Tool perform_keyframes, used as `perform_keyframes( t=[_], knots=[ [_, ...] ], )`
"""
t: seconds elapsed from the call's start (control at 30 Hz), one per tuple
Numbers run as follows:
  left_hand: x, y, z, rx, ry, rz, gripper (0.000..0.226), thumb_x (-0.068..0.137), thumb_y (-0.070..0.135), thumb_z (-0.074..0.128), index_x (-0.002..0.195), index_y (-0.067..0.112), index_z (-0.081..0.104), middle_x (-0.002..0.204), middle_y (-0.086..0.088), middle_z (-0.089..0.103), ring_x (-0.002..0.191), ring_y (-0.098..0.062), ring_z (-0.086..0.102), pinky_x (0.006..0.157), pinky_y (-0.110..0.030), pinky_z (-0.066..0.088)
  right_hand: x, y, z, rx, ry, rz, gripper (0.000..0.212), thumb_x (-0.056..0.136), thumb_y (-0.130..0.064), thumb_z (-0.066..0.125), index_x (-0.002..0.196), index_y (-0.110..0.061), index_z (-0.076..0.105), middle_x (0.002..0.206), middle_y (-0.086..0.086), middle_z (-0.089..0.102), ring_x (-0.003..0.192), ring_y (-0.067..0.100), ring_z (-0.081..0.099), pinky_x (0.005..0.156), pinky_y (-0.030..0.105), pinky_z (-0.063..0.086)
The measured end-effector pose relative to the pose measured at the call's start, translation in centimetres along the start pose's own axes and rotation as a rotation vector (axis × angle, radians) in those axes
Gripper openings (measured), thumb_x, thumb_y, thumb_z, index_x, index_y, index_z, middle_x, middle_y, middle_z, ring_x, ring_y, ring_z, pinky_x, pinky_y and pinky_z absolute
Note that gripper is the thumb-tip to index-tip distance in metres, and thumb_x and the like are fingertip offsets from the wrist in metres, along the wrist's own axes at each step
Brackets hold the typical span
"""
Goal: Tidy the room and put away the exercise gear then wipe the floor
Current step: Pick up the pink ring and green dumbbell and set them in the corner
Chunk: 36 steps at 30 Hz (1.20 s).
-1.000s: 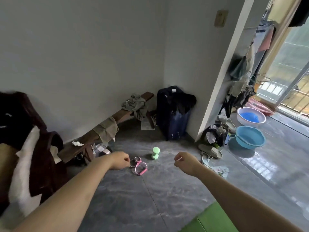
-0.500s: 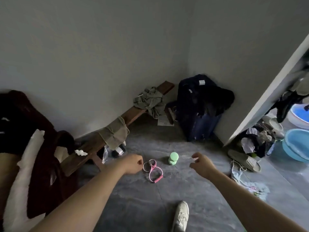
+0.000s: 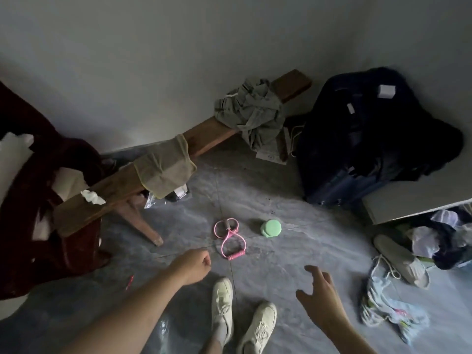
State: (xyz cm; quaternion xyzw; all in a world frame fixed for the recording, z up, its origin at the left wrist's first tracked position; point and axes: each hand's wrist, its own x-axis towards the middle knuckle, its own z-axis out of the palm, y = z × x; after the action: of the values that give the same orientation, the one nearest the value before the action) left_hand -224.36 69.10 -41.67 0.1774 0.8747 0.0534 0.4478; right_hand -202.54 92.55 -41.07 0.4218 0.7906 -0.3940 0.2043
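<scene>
Our right hand (image 3: 322, 297) spread, empty, set to grab dumbbell (image 3: 271, 228); left hand (image 3: 192, 264) fisted, contents unclear, near band (image 3: 229, 237).

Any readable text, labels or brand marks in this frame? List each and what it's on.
None can be read.
White tags on the dark suitcase: blank or too blurred.
Paper sheet on the floor by the bench: faint print, too small to read.
Clear packet under the bench: too dark to tell.
</scene>
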Motion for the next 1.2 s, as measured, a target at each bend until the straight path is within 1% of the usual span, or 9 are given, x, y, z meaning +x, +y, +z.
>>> perform_keyframes(
  t=[0.1,0.3,0.43,0.53,0.6,0.7,0.87,1.07,1.2],
  knots=[
    [4.7,-1.1,3.6,-0.062,-0.015,-0.044,0.011,0.079,0.035,0.047,0.069,0.03,0.05,0.087,0.009,0.065,0.087,-0.016,0.063,0.08,-0.03,0.05,1.8,3.1,3.8,0.029,-0.048,0.088,0.066,0.075,-0.014,0.075,0.134,-0.02,0.047,0.13,0.012,0.045,0.11,0.026,0.058,0.092,0.029,0.044],
    [13.8,-2.9,10.3,-0.204,-0.023,-0.122,0.007,0.082,0.026,0.051,0.08,0.023,0.057,0.087,0.006,0.065,0.086,-0.017,0.061,0.077,-0.03,0.049,8.8,7.6,8.7,-0.042,-0.107,0.185,0.07,0.072,-0.013,0.075,0.135,-0.019,0.045,0.126,0.011,0.043,0.09,0.019,0.05,0.085,0.025,0.039],
    [20.4,-3.3,15.8,-0.471,-0.024,-0.221,0.019,0.084,0.031,0.052,0.074,0.014,0.054,0.083,-0.008,0.066,0.082,-0.026,0.062,0.068,-0.033,0.041,15.5,8.5,12.1,-0.067,-0.094,0.238,0.074,0.07,-0.02,0.076,0.137,-0.023,0.043,0.13,0.012,0.044,0.109,0.026,0.056,0.094,0.029,0.043],
    [24.9,-3.6,19.4,-0.551,-0.01,-0.277,0.011,0.085,0.016,0.057,0.075,0.017,0.052,0.084,-0.007,0.066,0.083,-0.025,0.061,0.071,-0.033,0.045,20.4,9.1,14.6,-0.067,-0.102,0.234,0.08,0.069,-0.019,0.077,0.14,-0.02,0.04,0.134,0.015,0.041,0.118,0.031,0.052,0.098,0.032,0.043],
    [27.5,-3.6,21.1,-0.559,-0.009,-0.29,0.004,0.085,0.013,0.056,0.086,0.018,0.055,0.097,-0.006,0.067,0.095,-0.025,0.062,0.076,-0.029,0.044,23.4,9.3,16.3,-0.08,-0.08,0.229,0.086,0.069,-0.018,0.078,0.144,-0.018,0.035,0.134,0.016,0.038,0.118,0.034,0.05,0.099,0.035,0.043],
    [31.9,-3.8,23.2,-0.539,0.013,-0.258,0.017,0.084,0.012,0.055,0.1,0.011,0.061,0.102,-0.008,0.067,0.099,-0.027,0.062,0.074,-0.028,0.042,27.9,9.8,18.7,-0.093,-0.024,0.188,0.094,0.068,-0.017,0.08,0.147,-0.017,0.03,0.135,0.018,0.034,0.119,0.037,0.047,0.099,0.04,0.043],
    [40.3,-7.1,26.7,-0.358,0.068,-0.219,0.019,0.081,0.027,0.06,0.097,0.019,0.061,0.106,-0.009,0.062,0.103,-0.03,0.058,0.087,-0.037,0.048,35.2,9.3,22.1,-0.108,0.051,0.155,0.104,0.074,-0.024,0.079,0.152,-0.025,0.011,0.153,0.013,0.011,0.134,0.042,0.028,0.105,0.051,0.037],
    [45.8,-9.1,28.6,-0.242,0.156,-0.22,0.033,0.082,0.026,0.059,0.114,0.021,0.062,0.134,-0.007,0.044,0.122,-0.029,0.041,0.101,-0.038,0.038,41.6,8.5,25.2,-0.18,0.159,-0.024,0.117,0.067,-0.033,0.082,0.152,-0.032,0.001,0.159,0.006,-0.006,0.143,0.035,0.01,0.108,0.057,0.033],
    [47.5,-10.3,29.9,-0.168,0.153,-0.245,0.034,0.083,0.03,0.057,0.116,0.027,0.063,0.143,-0.004,0.038,0.128,-0.03,0.035,0.102,-0.04,0.036,43.5,9.7,26.0,-0.286,0.16,-0.094,0.129,0.062,-0.031,0.085,0.149,-0.039,-0.009,0.159,0.005,-0.01,0.143,0.041,0.012,0.105,0.06,0.037]
  ],
)
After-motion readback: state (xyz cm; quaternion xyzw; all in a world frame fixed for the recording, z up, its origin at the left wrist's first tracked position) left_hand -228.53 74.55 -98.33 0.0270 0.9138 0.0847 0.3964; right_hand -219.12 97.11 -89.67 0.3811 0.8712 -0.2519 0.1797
